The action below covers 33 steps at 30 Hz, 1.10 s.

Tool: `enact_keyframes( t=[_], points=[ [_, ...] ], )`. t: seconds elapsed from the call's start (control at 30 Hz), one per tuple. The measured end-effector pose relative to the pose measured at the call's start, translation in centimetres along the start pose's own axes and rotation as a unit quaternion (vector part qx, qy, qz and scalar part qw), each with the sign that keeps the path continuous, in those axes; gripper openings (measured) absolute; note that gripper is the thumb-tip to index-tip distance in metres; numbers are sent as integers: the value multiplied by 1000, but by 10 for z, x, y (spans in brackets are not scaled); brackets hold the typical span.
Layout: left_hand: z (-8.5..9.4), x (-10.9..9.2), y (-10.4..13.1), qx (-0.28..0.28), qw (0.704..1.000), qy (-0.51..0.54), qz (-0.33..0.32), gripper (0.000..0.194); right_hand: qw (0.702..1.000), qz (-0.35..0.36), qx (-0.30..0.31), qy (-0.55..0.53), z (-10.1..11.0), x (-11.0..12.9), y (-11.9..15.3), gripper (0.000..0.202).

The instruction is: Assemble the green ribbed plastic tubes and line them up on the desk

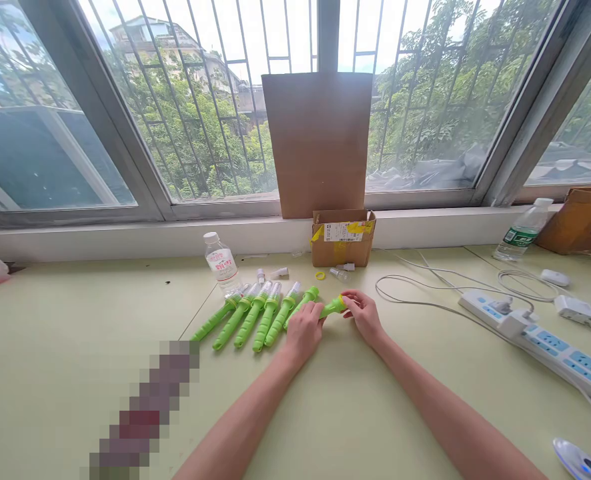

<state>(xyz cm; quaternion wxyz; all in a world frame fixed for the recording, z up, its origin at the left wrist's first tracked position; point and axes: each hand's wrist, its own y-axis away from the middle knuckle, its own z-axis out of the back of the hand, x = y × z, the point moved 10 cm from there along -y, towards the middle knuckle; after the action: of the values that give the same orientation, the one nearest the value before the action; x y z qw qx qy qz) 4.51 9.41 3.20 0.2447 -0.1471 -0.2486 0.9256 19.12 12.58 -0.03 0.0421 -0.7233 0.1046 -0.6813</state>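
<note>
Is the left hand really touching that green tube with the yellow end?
Touching. The head view shows the left hand with its fingers on the green tube.

The left hand (304, 328) grips a green tube (332, 307) while the right hand (363, 315) holds its yellow-rimmed end, near a small cardboard box (343, 243).

Green tabletop (395, 413) under green tubes (249, 323)

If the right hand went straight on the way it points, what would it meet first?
The right hand would meet the green tube at its fingertips. Beyond, perhaps the loose yellow ring, though depth is unclear.
</note>
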Motion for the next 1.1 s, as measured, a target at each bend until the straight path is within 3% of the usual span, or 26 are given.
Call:
enact_keyframes(
  t=[0.23,0.47,0.97,1.1],
  points=[
    [-1,-2,1,2,1000,14,2,9,1000,11,7,-9,-2,2,1,31],
    [1,8,0,-14,996,76,37,13,998,30,54,-28,-15,10,4,38],
    [1,7,1,-9,993,110,33,20,998,5,29,-56,-11,8,4,43],
    [5,2,2,-22,994,103,27,31,998,24,52,-27,-19,11,9,41]
  ],
)
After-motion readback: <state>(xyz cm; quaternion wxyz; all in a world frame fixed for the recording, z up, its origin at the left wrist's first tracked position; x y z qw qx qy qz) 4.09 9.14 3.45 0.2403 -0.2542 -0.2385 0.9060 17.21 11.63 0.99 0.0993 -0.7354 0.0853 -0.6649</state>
